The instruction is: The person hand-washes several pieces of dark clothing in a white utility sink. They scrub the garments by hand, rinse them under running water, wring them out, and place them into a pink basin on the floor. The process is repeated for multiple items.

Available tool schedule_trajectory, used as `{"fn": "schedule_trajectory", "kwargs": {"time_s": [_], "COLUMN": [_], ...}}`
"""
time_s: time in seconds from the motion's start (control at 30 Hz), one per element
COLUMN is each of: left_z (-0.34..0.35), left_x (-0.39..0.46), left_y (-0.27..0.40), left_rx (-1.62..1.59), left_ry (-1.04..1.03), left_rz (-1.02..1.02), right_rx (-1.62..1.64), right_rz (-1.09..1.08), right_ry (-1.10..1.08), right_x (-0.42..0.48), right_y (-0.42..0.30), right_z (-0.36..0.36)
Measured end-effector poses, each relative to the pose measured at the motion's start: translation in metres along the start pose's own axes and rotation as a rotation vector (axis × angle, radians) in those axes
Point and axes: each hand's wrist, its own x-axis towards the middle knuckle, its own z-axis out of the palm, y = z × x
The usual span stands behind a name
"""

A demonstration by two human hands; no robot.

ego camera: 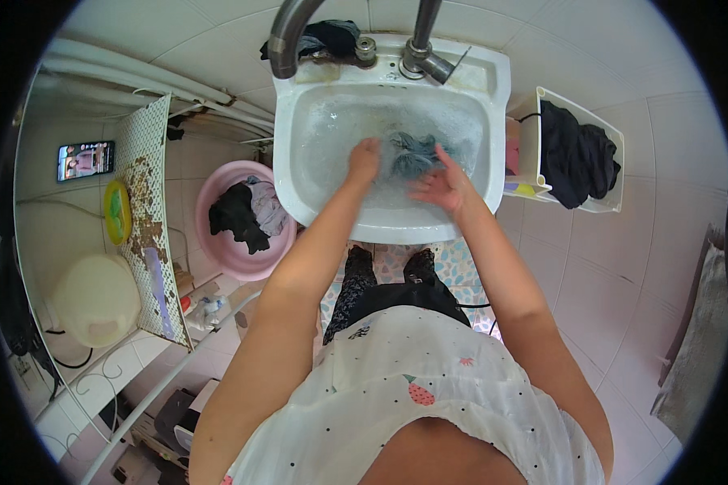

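Observation:
A white ceramic washbasin (282,151) in front of me holds cloudy, rippling water. Under its surface, right of centre, lies a bunched blue-grey cloth (414,159), blurred by the water. My left hand (364,160) is over the basin, left of the cloth and apart from it. Its fingers look curled, but blur hides whether anything is in them. To the right of the cloth my right hand (443,185) has its fingers spread and grips nothing. Its fingertips are close to the cloth's edge; whether they touch it cannot be told.
A faucet (428,60) and a curved metal pipe (288,42) rise behind the basin. Dark cloths (333,37) lie on its back left rim. At left are a pink tub (203,248) with clothes and a rusty perforated shelf (148,224). A cream basket (610,203) at right holds black clothing.

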Motion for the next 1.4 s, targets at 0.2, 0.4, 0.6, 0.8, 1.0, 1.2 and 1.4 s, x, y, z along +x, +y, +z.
{"fn": "schedule_trajectory", "kwargs": {"time_s": [0.2, 0.4, 0.6, 0.8, 1.0, 1.2, 1.4], "left_z": [0.033, -0.007, -0.009, 0.009, -0.015, -0.031, -0.004], "left_x": [-0.110, -0.022, -0.004, -0.080, -0.032, -0.028, -0.143], "left_y": [0.116, 0.072, 0.008, 0.100, 0.077, 0.032, 0.140], "left_rx": [0.336, 0.667, 0.152, 0.474, 0.605, 0.186, 0.305], "left_ry": [-0.129, 0.046, 0.200, -0.116, -0.036, 0.006, -0.220], "left_rz": [0.454, 0.231, 0.056, 0.335, 0.106, -0.171, 0.498], "right_rx": [0.019, 0.118, 0.166, -0.031, 0.127, 0.147, 0.005], "right_rz": [-0.305, -0.312, 0.025, -0.262, -0.252, -0.027, -0.363], "right_ry": [-0.091, -0.200, 0.107, -0.259, -0.210, -0.065, -0.637], "right_x": [0.008, 0.027, 0.004, 0.024, 0.012, 0.023, 0.057], "right_y": [0.010, 0.014, 0.010, 0.020, 0.023, 0.022, 0.026], "right_z": [0.021, 0.014, 0.011, 0.001, 0.029, -0.010, -0.030]}}
